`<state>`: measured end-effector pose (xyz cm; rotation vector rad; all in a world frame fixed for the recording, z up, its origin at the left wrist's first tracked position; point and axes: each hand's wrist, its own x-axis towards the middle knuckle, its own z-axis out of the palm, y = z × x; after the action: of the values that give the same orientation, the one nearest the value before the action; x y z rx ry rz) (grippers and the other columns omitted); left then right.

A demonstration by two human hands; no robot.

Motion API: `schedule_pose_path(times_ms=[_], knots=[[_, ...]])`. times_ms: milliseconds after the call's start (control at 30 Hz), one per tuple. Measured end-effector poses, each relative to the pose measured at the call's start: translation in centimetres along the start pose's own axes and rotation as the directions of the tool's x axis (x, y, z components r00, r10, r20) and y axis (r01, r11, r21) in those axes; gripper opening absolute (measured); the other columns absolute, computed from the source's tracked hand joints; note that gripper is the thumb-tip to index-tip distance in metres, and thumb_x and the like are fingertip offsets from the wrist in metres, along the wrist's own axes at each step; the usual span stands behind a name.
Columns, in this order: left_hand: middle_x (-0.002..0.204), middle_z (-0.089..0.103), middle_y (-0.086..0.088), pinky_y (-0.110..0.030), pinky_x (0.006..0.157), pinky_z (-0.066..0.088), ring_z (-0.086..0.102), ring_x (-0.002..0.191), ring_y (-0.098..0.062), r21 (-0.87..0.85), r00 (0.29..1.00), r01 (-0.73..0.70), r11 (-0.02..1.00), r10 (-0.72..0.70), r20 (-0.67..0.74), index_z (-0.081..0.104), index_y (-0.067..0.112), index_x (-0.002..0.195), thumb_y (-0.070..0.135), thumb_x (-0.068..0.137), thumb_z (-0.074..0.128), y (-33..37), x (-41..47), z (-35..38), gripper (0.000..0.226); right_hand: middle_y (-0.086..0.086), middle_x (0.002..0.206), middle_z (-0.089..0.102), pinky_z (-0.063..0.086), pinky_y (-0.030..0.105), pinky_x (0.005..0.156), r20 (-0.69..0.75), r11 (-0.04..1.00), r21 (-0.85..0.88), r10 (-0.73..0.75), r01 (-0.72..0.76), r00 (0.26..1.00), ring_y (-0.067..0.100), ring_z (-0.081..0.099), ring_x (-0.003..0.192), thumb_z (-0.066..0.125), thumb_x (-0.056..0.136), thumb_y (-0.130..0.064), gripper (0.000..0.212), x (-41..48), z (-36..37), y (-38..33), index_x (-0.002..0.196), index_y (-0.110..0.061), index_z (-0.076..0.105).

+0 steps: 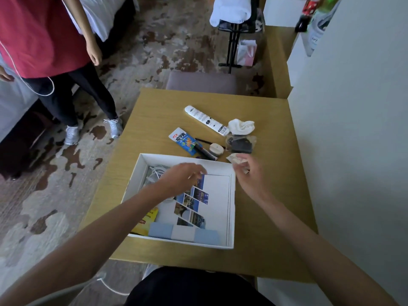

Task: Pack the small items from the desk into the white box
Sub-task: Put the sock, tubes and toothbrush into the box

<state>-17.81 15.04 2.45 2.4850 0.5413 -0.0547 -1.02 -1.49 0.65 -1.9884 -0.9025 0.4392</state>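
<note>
The white box (231,208) sits open on the wooden desk (159,102). Inside lie a white cable (157,171), a sheet printed with photos (198,202), a yellow packet (148,221) and a blue-and-white carton (183,234). My left hand (183,175) hovers over the box's far part, fingers curled and apart, holding nothing that I can see. My right hand (249,173) is just past the box's far right corner, shut on a small beige packet (235,158). Beyond the box lie a white remote (205,120), a blue snack packet (182,140), a black comb (204,151), a small white round item (216,149), a dark item in a clear bag (241,144) and white socks (240,127).
A white wall or cabinet (353,129) borders the desk on the right. A grey stool (201,81) stands behind the desk. A person in a red top (44,36) stands on the patterned carpet at the left. A black rack with white towels (234,16) is at the back.
</note>
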Motion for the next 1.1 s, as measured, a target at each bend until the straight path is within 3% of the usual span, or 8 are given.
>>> schedule_pose_path(times_ms=[67, 200, 333, 467, 567, 667, 833, 1100], knots=[[0.103, 0.069, 0.004, -0.030, 0.077, 0.052, 0.061, 0.088, -0.009, 0.005, 0.994, -0.019, 1.000, 0.020, -0.110, 0.062, 0.024, 0.109, 0.008, 0.092, 0.045, 0.3, 1.3, -0.7, 0.029, -0.002, 0.122, 0.057, 0.049, 0.022, 0.077, -0.060, 0.996, 0.010, 0.088, -0.087, 0.994, 0.001, 0.056, 0.096, 0.052, 0.096, -0.031, 0.026, 1.9, -0.3, 1.3, 0.121, -0.024, 0.056], [0.103, 0.068, 0.001, -0.037, 0.074, 0.054, 0.061, 0.090, -0.017, 0.017, 0.986, -0.008, 1.000, 0.010, -0.164, 0.063, 0.022, 0.108, 0.018, 0.094, 0.045, 1.1, 4.6, -1.3, 0.023, 0.001, 0.121, 0.059, 0.055, 0.041, 0.086, 0.011, 0.963, -0.125, 0.243, -0.240, 0.970, 0.013, 0.058, 0.100, 0.055, 0.095, -0.027, 0.025, 5.1, -0.5, 4.3, 0.119, -0.023, 0.057], [0.098, 0.068, 0.001, -0.021, 0.058, 0.045, 0.057, 0.077, -0.012, 0.038, 0.981, -0.014, 0.999, 0.021, -0.191, 0.065, 0.021, 0.100, 0.021, 0.094, 0.046, 1.8, 7.9, -1.3, 0.020, 0.005, 0.124, 0.055, 0.046, 0.033, 0.086, 0.170, 0.922, -0.309, 0.296, -0.234, 0.940, 0.022, 0.055, 0.108, 0.070, 0.084, -0.031, 0.040, 7.2, 0.5, 6.4, 0.120, -0.019, 0.059], [0.095, 0.067, 0.000, -0.034, 0.067, 0.053, 0.061, 0.081, -0.017, 0.056, 0.988, -0.039, 0.998, 0.047, -0.150, 0.064, 0.019, 0.094, 0.021, 0.093, 0.046, 2.0, 10.9, -1.1, 0.018, 0.009, 0.126, 0.055, 0.044, 0.033, 0.088, 0.202, 0.886, -0.422, 0.298, -0.191, 0.933, 0.025, 0.054, 0.109, 0.069, 0.085, -0.020, 0.034, 8.2, 1.6, 7.8, 0.118, -0.017, 0.061], [0.092, 0.065, 0.002, -0.024, 0.058, 0.043, 0.060, 0.079, -0.014, 0.082, 0.991, -0.092, 0.992, 0.100, -0.088, 0.062, 0.021, 0.091, 0.023, 0.092, 0.046, 1.4, 13.6, -0.6, 0.017, 0.007, 0.112, 0.061, 0.051, 0.036, 0.084, 0.181, 0.912, -0.361, 0.275, -0.197, 0.944, 0.022, 0.058, 0.100, 0.061, 0.089, -0.018, 0.023, 8.4, 1.1, 8.1, 0.112, -0.018, 0.062], [0.095, 0.066, 0.001, -0.034, 0.068, 0.050, 0.061, 0.085, -0.018, 0.086, 0.998, -0.055, 0.995, 0.054, 0.015, 0.063, 0.022, 0.095, 0.023, 0.090, 0.046, 1.0, 16.9, -0.3, 0.018, -0.001, 0.096, 0.065, 0.056, 0.035, 0.073, 0.154, 0.932, -0.244, 0.310, -0.268, 0.938, 0.011, 0.063, 0.085, 0.063, 0.090, -0.031, 0.019, 8.8, -0.5, 7.5, 0.106, -0.023, 0.059], [0.115, 0.060, -0.011, -0.045, 0.086, 0.050, 0.057, 0.104, -0.029, 0.133, 0.994, -0.037, 0.990, 0.023, 0.110, 0.058, 0.015, 0.113, 0.015, 0.088, 0.048, 0.9, 23.7, 1.2, 0.026, -0.006, 0.114, 0.051, 0.037, 0.017, 0.064, -0.111, 0.848, 0.163, 0.524, -0.504, 0.845, 0.011, 0.054, 0.098, 0.066, 0.085, -0.039, 0.058, 10.3, -3.2, 6.6, 0.135, -0.015, 0.048], [0.129, 0.050, -0.014, -0.046, 0.091, 0.044, 0.044, 0.122, -0.032, 0.549, 0.978, -0.196, 0.812, 0.123, 0.167, 0.045, 0.010, 0.126, 0.024, 0.088, 0.056, 1.3, 31.8, 5.1, 0.043, -0.016, 0.096, 0.062, 0.047, 0.014, 0.065, -0.247, 0.838, 0.269, 0.537, -0.475, 0.807, 0.003, 0.061, 0.087, 0.069, 0.083, -0.039, 0.026, 9.6, -5.5, 7.0, 0.106, -0.029, 0.060]])
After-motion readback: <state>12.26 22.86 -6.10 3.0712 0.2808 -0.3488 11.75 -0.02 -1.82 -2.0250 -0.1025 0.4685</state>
